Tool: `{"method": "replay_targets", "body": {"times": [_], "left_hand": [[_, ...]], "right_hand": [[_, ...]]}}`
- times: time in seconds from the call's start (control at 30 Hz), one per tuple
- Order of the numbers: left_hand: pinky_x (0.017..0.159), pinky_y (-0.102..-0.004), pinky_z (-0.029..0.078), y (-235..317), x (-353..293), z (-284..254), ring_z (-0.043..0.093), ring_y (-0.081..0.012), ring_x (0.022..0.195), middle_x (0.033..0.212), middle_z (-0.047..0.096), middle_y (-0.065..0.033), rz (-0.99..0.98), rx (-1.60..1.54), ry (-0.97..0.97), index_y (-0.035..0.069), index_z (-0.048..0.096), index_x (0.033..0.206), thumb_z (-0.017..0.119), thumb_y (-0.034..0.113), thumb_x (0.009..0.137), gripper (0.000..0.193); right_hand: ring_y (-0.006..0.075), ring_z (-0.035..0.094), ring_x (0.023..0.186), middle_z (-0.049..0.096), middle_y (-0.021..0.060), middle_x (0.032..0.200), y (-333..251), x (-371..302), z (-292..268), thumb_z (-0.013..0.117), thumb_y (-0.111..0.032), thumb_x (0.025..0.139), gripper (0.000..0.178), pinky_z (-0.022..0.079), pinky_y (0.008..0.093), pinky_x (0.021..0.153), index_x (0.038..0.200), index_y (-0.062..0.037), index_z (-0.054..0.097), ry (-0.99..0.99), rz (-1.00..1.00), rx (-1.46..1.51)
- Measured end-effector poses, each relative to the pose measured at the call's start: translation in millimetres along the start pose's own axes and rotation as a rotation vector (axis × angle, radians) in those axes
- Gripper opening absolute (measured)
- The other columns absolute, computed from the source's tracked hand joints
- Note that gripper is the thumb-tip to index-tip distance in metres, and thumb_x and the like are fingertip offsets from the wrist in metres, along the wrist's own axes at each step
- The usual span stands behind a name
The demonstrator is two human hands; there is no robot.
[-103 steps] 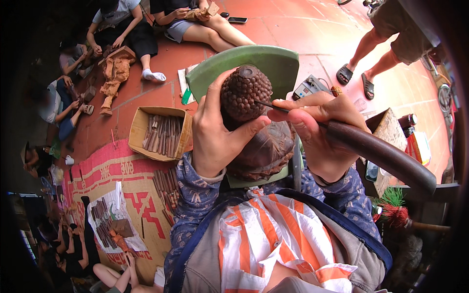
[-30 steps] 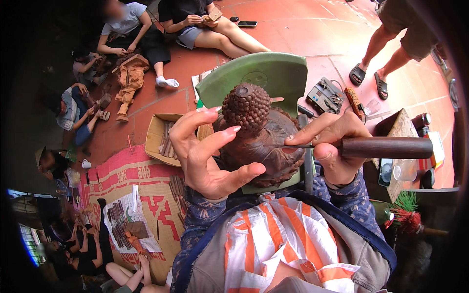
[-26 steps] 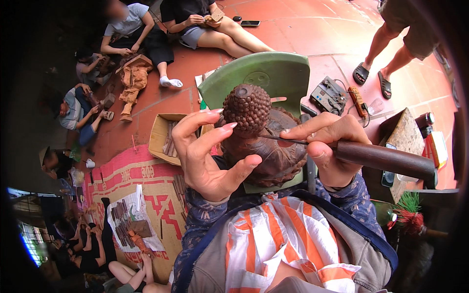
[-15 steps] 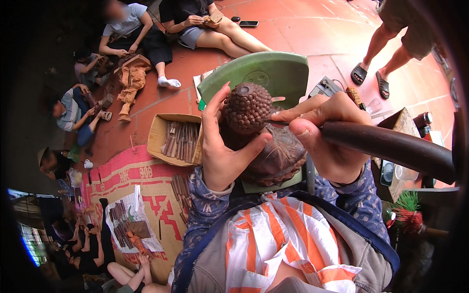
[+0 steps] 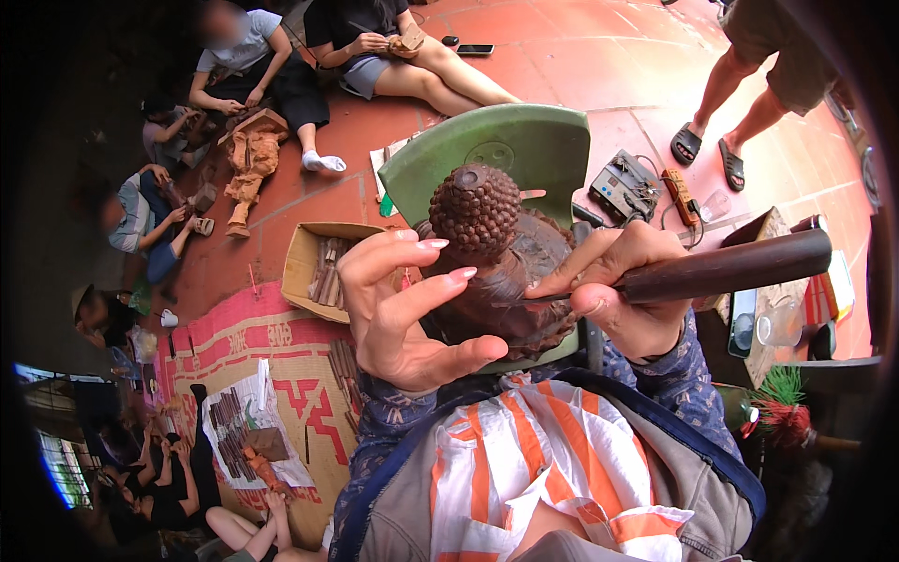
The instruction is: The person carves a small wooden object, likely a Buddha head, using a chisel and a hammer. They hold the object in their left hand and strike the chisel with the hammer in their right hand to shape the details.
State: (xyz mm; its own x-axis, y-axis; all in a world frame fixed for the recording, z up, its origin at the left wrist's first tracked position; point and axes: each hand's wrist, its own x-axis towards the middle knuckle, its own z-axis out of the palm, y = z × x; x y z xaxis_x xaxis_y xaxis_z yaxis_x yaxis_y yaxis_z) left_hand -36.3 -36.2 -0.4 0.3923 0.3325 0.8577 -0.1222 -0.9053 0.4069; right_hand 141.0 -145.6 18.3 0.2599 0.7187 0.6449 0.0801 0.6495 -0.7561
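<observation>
Hands (image 5: 401,328) (image 5: 646,323) partly hide the carving (image 5: 501,262); the top edge crops a standing person (image 5: 777,56).

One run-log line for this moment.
left hand: open, beside statue | right hand: holding tool, blade over statue | chair back: beyond statue

l. hand (image 5: 403,342) w/ fingers (image 5: 426,297) spread & half curled, thumb (image 5: 473,357) out to the r.; r. hand (image 5: 646,323) in tight grip, index (image 5: 567,272) extended l.; forearms (image 5: 398,403) up from below.
</observation>
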Motion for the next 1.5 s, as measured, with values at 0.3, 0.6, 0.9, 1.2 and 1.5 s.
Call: {"method": "replay_targets", "body": {"times": [0.3,0.6,0.9,1.2,1.5], "left_hand": [[0.082,-0.0384,0.043,15.1,-2.7,4.6,0.052,-0.0209,0.085,0.089,0.055,-0.0023,0.135,0.390,0.037,0.015,0.065,0.084,0.074,0.034,0.081,0.021],[0.093,-0.0409,0.044,-16.1,11.0,13.1,0.055,-0.0229,0.101,0.107,0.054,-0.0092,-0.054,-0.066,0.240,0.010,0.055,0.110,0.078,0.043,0.073,0.055],[0.104,-0.0384,0.040,-21.3,27.2,32.2,0.051,-0.0279,0.120,0.129,0.049,-0.0203,-0.481,-0.457,-0.044,0.000,0.022,0.142,0.085,0.058,0.047,0.127],[0.088,-0.0335,0.051,-26.2,24.8,28.9,0.063,-0.0209,0.103,0.116,0.060,-0.0144,-0.471,-0.286,-0.153,-0.003,0.043,0.130,0.077,0.063,0.057,0.104],[0.086,-0.0351,0.051,-24.6,21.6,34.2,0.064,-0.0261,0.101,0.114,0.060,-0.0148,-0.402,-0.198,-0.050,-0.002,0.047,0.126,0.073,0.066,0.064,0.095]], "right_hand": [[0.0199,0.071,0.075,0.072,0.0186,0.085,1.0,-15.9,7.1,0.077,-0.008,0.081,0.019,0.056,0.0291,0.064,0.086,-0.0002,0.060,0.031,0.102,0.005],[0.0363,0.071,0.085,0.063,0.0378,0.100,-15.5,-6.2,-12.6,0.066,-0.026,0.086,0.032,0.057,0.0384,0.074,0.081,0.0044,0.061,-0.189,-0.067,-0.087],[0.0239,0.068,0.058,0.068,0.0316,0.092,-24.6,-5.3,1.9,0.064,-0.014,0.075,0.015,0.054,0.0300,0.052,0.076,0.0004,0.060,-0.057,-0.137,-0.407],[0.0245,0.069,0.058,0.070,0.0251,0.088,-38.3,1.1,10.4,0.065,-0.011,0.071,0.011,0.054,0.0288,0.056,0.075,-0.0012,0.062,-0.055,-0.132,-0.568],[0.0238,0.068,0.056,0.069,0.0256,0.083,-36.3,12.9,7.4,0.068,-0.006,0.071,0.010,0.052,0.0274,0.050,0.073,-0.0004,0.061,-0.128,-0.197,-0.581]]}}
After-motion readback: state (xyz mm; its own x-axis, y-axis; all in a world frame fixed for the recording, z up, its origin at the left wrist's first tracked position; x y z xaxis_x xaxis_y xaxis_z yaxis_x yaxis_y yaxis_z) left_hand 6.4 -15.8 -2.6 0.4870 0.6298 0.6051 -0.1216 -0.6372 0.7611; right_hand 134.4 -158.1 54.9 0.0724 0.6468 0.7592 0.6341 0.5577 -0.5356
